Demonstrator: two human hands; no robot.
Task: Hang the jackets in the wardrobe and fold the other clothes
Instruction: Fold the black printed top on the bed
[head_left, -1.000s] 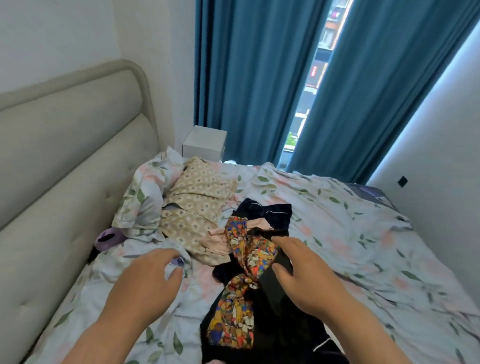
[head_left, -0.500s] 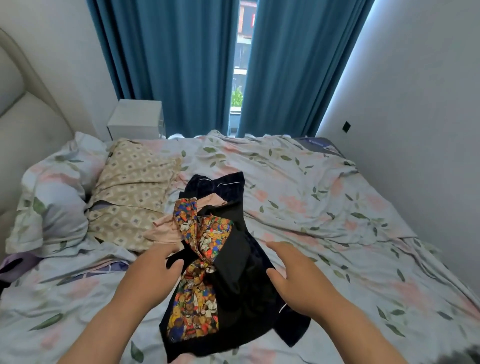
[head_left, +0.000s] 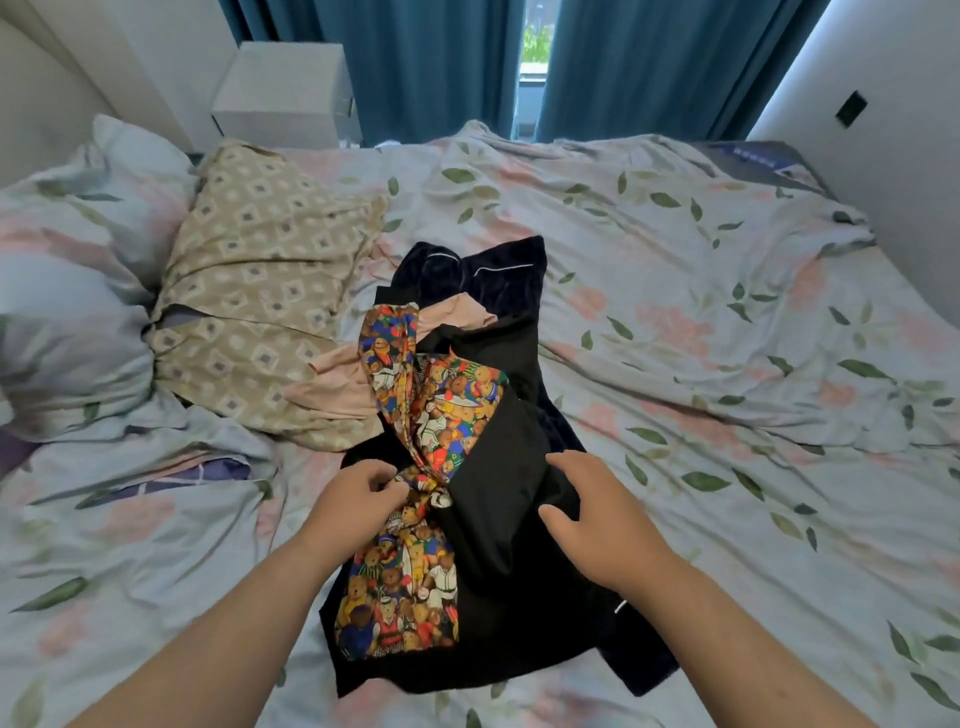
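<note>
Head: L grip (head_left: 353, 506) pinches bear-print cloth (head_left: 405, 597), R grip (head_left: 597, 514) atop black garment (head_left: 498, 519).

Both hands have closed in on the clothes pile.
The left hand (head_left: 353, 499) has come off the floral duvet to pinch the twisted, colourful bear-print cloth (head_left: 436, 410); the right hand (head_left: 592, 514) has slid nearer across the black smooth-fabric garment (head_left: 498, 499).
</note>
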